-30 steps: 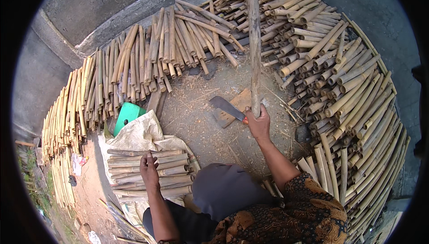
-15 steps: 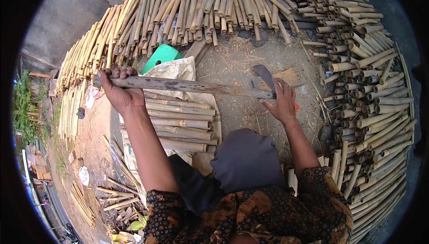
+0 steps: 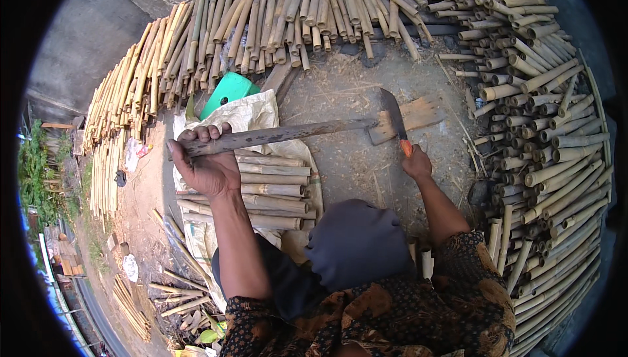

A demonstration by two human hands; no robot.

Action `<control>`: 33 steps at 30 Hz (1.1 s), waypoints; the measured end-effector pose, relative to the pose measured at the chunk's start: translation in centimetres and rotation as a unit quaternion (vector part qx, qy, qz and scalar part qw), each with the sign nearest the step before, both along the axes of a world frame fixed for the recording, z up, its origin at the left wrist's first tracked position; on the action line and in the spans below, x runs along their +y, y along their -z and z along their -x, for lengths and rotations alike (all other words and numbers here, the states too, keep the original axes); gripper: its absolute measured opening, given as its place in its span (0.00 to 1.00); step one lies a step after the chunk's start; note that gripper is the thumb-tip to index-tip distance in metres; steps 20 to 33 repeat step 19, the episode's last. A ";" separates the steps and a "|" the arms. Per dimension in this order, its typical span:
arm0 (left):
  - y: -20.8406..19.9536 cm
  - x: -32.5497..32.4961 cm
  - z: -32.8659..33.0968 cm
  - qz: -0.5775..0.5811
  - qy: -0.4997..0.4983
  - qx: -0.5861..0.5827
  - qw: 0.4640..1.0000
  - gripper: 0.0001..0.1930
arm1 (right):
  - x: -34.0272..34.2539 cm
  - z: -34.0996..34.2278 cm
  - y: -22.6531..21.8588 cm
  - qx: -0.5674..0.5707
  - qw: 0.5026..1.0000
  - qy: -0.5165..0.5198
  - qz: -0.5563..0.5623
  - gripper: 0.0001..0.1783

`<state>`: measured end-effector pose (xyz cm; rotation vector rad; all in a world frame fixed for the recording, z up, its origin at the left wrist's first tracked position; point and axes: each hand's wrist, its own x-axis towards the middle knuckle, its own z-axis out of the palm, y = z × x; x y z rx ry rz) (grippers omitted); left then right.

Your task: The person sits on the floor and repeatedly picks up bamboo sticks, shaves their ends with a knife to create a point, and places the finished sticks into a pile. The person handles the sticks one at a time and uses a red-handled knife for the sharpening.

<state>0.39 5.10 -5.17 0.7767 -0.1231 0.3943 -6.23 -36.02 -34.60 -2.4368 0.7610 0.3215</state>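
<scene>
My left hand (image 3: 212, 164) is wrapped round the left end of a dark, weathered bamboo pole (image 3: 281, 135). The pole slants slightly up to the right, and its far end meets a flat wooden block (image 3: 422, 116) on the ground. In my right hand (image 3: 417, 163) is a machete (image 3: 394, 116), gripped by its orange handle. Its dark, curved blade points away from me, over the block and just right of the pole's end. Several cut bamboo pieces (image 3: 275, 180) lie side by side below the pole, on a pale woven sack (image 3: 252, 112).
Stacked bamboo poles (image 3: 281, 17) lean along the far side. More bamboo (image 3: 556, 141) is piled at the right. A green plastic container (image 3: 229, 92) stands behind the sack. Wood chips litter the ground (image 3: 333, 95). Thin sticks (image 3: 180, 295) lie at the lower left.
My right hand has left the pole's right end and now grips the machete, its blade raised off the block. The pole's right end has moved up and left onto the block; my left hand shifted right and nearer.
</scene>
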 end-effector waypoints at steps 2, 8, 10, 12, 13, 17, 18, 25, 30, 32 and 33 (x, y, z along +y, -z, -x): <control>-0.7 -0.9 0.3 -0.044 -0.065 0.007 0.997 0.22 | 1.8 0.9 -2.2 -0.094 0.991 0.059 -0.080 0.21; -4.0 -2.4 0.6 -0.056 -0.034 -0.047 0.997 0.30 | 8.2 3.5 -10.5 -0.211 0.957 -0.020 -0.197 0.15; -4.4 -3.3 1.1 -0.081 -0.022 -0.068 0.994 0.30 | 10.7 3.3 -12.0 -0.263 0.938 -0.086 -0.209 0.15; -4.7 -3.7 1.5 -0.073 -0.019 -0.052 0.996 0.27 | 12.2 2.5 -12.1 -0.272 0.935 -0.151 -0.171 0.14; -4.7 -3.7 1.7 -0.064 -0.037 -0.030 0.997 0.26 | 12.6 2.1 -11.6 -0.307 0.919 -0.192 -0.154 0.14; -4.4 -2.3 2.6 -0.062 -0.027 -0.006 0.998 0.24 | 11.6 -0.8 -7.8 -0.123 0.976 -0.017 -0.181 0.16; -4.1 -2.0 2.7 -0.061 -0.010 -0.015 0.998 0.24 | 10.9 -0.8 -6.8 -0.132 0.977 -0.031 -0.164 0.16; -3.9 -1.5 2.6 -0.069 0.021 -0.036 0.997 0.24 | 10.2 -1.0 -5.6 -0.108 0.984 -0.030 -0.142 0.16; -3.9 -1.5 2.6 -0.069 0.021 -0.036 0.997 0.24 | 10.2 -1.0 -5.6 -0.108 0.984 -0.030 -0.142 0.16; -3.9 -1.5 2.6 -0.069 0.021 -0.036 0.997 0.24 | 10.2 -1.0 -5.6 -0.108 0.984 -0.030 -0.142 0.16; -3.9 -1.5 2.6 -0.069 0.021 -0.036 0.997 0.24 | 10.2 -1.0 -5.6 -0.108 0.984 -0.030 -0.142 0.16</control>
